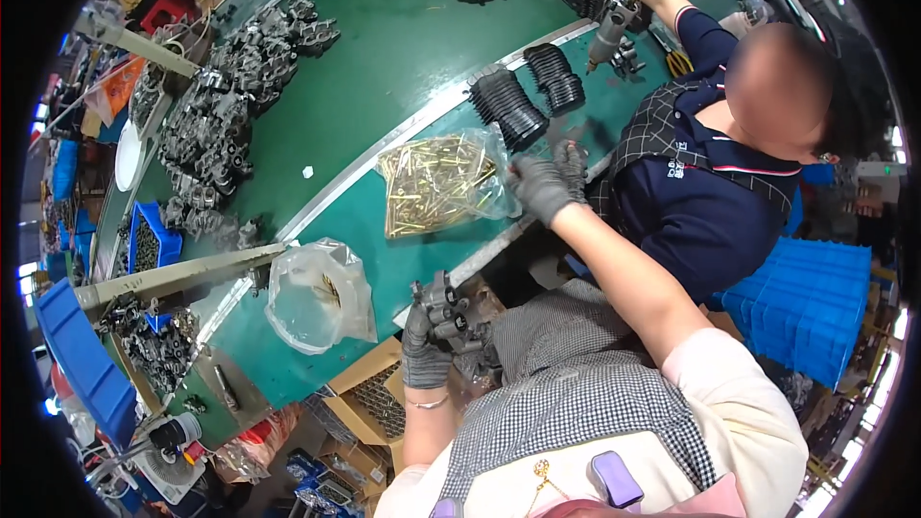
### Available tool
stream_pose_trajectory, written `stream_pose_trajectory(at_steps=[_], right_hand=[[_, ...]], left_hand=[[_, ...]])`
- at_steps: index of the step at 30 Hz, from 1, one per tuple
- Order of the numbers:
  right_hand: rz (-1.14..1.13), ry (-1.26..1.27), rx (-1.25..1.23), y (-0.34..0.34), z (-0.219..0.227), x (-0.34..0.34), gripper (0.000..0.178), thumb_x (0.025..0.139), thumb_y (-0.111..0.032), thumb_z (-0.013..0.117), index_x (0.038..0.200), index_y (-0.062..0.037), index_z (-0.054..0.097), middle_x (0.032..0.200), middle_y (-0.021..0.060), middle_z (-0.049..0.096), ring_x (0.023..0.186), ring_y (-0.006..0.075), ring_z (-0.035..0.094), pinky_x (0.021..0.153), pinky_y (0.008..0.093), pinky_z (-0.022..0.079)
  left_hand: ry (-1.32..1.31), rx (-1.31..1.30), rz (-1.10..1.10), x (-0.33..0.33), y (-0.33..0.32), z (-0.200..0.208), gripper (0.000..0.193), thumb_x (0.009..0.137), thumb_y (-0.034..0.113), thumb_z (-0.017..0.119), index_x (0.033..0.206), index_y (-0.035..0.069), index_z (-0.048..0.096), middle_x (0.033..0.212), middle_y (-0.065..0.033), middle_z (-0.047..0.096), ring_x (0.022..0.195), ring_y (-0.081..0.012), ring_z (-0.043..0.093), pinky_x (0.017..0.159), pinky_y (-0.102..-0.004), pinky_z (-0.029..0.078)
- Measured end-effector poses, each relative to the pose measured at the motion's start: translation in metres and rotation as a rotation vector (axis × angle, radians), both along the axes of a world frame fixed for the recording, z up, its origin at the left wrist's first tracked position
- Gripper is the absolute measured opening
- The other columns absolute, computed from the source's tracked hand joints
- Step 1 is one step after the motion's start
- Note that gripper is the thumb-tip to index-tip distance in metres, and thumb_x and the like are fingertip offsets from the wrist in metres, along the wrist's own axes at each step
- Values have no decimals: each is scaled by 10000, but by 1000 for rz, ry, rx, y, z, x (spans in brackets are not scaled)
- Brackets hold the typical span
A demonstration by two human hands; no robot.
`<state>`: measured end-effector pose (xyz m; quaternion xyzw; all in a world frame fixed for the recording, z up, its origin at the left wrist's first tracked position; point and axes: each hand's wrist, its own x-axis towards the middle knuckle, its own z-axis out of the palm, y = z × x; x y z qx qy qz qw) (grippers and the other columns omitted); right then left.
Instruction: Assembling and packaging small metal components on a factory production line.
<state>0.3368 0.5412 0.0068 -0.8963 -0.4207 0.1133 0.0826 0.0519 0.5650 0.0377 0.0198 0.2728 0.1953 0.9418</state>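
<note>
My left hand (pixel 424 355), in a grey glove, is closed around a dark metal brake caliper (pixel 443 307) in front of my apron, near the bench edge. My right hand (pixel 547 189), also gloved, reaches to the right end of a clear plastic bag (pixel 439 182) full of brass-coloured bolts. Its fingers are curled at the bag's edge, and what lies between them is hidden. Just beyond it is a co-worker's gloved hand (pixel 573 161). Rows of black ring-shaped parts (pixel 508 105) stand behind the bag.
Heaped calipers (pixel 216 125) cover the left side of the green bench (pixel 384 34). A crumpled clear bag (pixel 321 297) lies near my left arm, above a carton of small parts (pixel 376 401). A hanging power screwdriver (pixel 611 34) is in front of the co-worker (pixel 710 173). Blue crates (pixel 796 302) stand at right.
</note>
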Motion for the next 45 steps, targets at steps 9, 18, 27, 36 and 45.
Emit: stream_pose_trajectory(at_steps=[9, 18, 27, 36, 45], right_hand=[[286, 477, 679, -58, 141, -20, 207, 746, -12, 628, 946, -51, 590, 838, 106, 621, 795, 263, 595, 828, 347, 433], [425, 461, 718, -54, 146, -15, 264, 767, 22, 634, 1016, -9, 550, 885, 97, 620, 833, 204, 627, 724, 299, 510], [193, 839, 724, -60, 121, 14, 276, 762, -24, 663, 1021, -6, 567, 871, 111, 619, 830, 219, 629, 733, 300, 509], [233, 849, 652, -63, 133, 5, 196, 764, -48, 669, 941, -4, 597, 852, 107, 625, 799, 194, 628, 716, 271, 499], [262, 908, 702, -84, 133, -31, 175, 816, 11, 608, 989, 6, 582, 901, 70, 615, 859, 142, 612, 762, 250, 500]], left_hand=[[-116, 173, -106, 54, 4, 32, 464, 874, 319, 554, 1250, 90, 408, 1031, -104, 581, 860, -245, 610, 680, -409, 542], [111, 246, -177, 94, -4, 44, 667, 768, 407, 676, 1258, 53, 392, 1012, -86, 580, 850, -203, 612, 680, -337, 548], [125, 360, -128, 126, -4, 52, 845, 625, 442, 785, 1254, 37, 392, 1013, -86, 584, 830, -177, 620, 687, -293, 548], [88, 498, -167, 115, -10, 46, 852, 600, 410, 810, 1242, 23, 404, 1031, -94, 585, 889, -198, 616, 739, -311, 546], [73, 567, -126, 89, -23, 54, 861, 558, 330, 848, 1228, 14, 408, 1028, -93, 580, 884, -202, 618, 743, -313, 548]])
